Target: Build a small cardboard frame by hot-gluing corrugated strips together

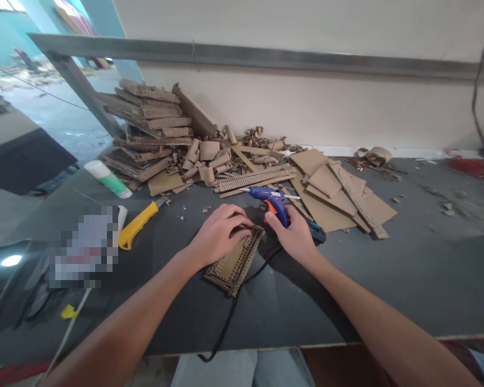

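A small flat cardboard piece with corrugated edging (234,263) lies on the dark table (387,279) in front of me. My left hand (218,232) rests on its upper end, fingers curled down and pressing it. My right hand (293,234) is wrapped around the handle of a blue glue gun (272,200), whose nozzle points left just above the cardboard piece. The gun's black cord (229,317) runs under the piece toward the table's front edge.
A heap of corrugated cardboard strips, rolls and flat sheets (210,145) fills the back of the table against the wall. A yellow utility knife (137,224) and a white-and-green bottle (107,178) lie at the left. More flat cardboard sheets (339,193) sit right of the gun.
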Demonstrator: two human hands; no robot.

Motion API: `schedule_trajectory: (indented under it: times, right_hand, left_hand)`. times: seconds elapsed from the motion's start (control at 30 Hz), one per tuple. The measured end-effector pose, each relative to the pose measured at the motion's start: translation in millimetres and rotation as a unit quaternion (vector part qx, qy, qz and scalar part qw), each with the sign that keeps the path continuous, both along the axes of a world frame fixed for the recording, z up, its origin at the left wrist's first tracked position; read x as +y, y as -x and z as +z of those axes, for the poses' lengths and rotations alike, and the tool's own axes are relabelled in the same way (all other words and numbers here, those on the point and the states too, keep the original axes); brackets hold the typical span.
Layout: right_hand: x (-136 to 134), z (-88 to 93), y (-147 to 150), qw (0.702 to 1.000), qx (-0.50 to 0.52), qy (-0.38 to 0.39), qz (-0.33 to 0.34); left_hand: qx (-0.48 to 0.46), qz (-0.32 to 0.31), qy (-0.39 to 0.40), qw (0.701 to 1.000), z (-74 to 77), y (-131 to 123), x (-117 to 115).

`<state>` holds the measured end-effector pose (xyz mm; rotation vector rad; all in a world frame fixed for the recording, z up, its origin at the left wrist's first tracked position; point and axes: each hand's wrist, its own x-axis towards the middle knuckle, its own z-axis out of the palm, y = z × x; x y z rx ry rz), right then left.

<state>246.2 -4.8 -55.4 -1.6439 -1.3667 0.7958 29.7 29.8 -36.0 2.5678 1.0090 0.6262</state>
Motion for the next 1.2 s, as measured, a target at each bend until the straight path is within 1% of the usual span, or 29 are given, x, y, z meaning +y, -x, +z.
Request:
schedule_trajectory:
  times: [0.1,0.17,0.33,0.57,0.73,0.9,1.0,1.07,1.2]
  right_hand:
    - [0,-1.2,0,1.0,0.006,0.009,-0.002]
    - [0,-2.0,-1,1.0,0.013,0.011,-0.001]
    - [0,-2.8,-2,1.0,0.023,0.013,-0.001]
    - [0,-1.0,-3,1.0,0.009,-0.003,0.0]
    - [0,-2.5,-4,1.0,0.001,-0.001,-0.001]
    - [1,-4.6,-5,1.0,0.013,0.0,-0.001]
    - [1,-4.1,-4,1.0,0.018,0.006,-0.005]
    - [1,-4.0,-4,1.0,0.021,0.012,-0.007]
    - [0,-4.0,-3,0.999,0.032,0.017,-0.007]
  left_hand:
    - [0.02,-0.035,0.038,0.998,3.0,2,0]
    - [0.037,-0.036,0.047,0.998,4.6,3,0]
    - [0.077,-0.019,0.013,0.997,7.6,5,-2]
    - [0.119,-0.048,-0.022,0.992,11.6,9,-2]
    - [0.126,-0.022,-0.024,0.991,10.0,9,-4]
    - [0.097,0.05,0.044,0.993,12.3,7,-8]
    - [0.107,0.065,0.066,0.99,15.0,5,-10]
    - [0.121,0.064,0.057,0.989,14.8,4,-11]
    - [0.126,0.054,0.01,0.991,9.5,3,-11]
